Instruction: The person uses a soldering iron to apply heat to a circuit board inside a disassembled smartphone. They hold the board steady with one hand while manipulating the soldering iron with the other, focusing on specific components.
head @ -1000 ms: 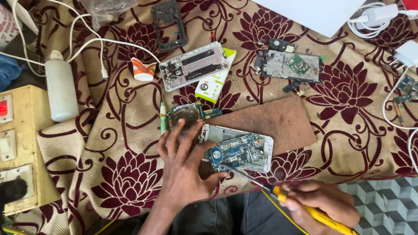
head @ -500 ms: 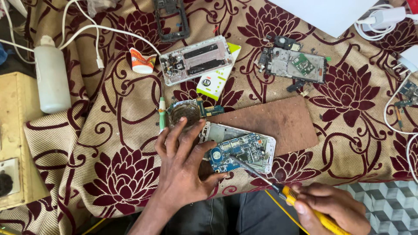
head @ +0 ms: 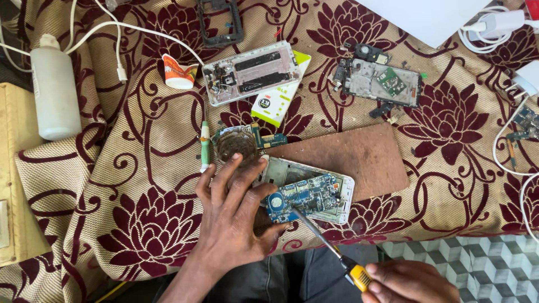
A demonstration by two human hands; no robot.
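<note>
**A:** What can't you make out from up here?

**B:** Your right hand [head: 412,282] is cut off by the lower edge of the frame; only the knuckles and the top of the grip show. Your fingers there are closed around the yellow handle of the screwdriver [head: 328,243], and most of that handle is hidden inside your fist. Your left hand [head: 236,216] covers the near-left corner of the open phone [head: 314,188], so that end of the casing is out of sight. The small parts on the blue circuit board [head: 306,196] are too fine to tell apart.

**A:** And where does the phone lie, which way?

**B:** It lies on the bench [head: 112,185], on the flowered cloth, partly over the brown board [head: 353,160]. Its long axis runs left to right, tilted slightly down toward your right. Your left fingers are spread apart, pressing flat on its left end and on the cloth beside it.

**A:** The screwdriver?

**B:** Its shaft slants from your right hand up and to the left, tip touching the blue circuit board near the round silver part. Just beyond your left fingertips sit a round brown dish [head: 236,145] and a green pen-like tool [head: 205,147].
</note>
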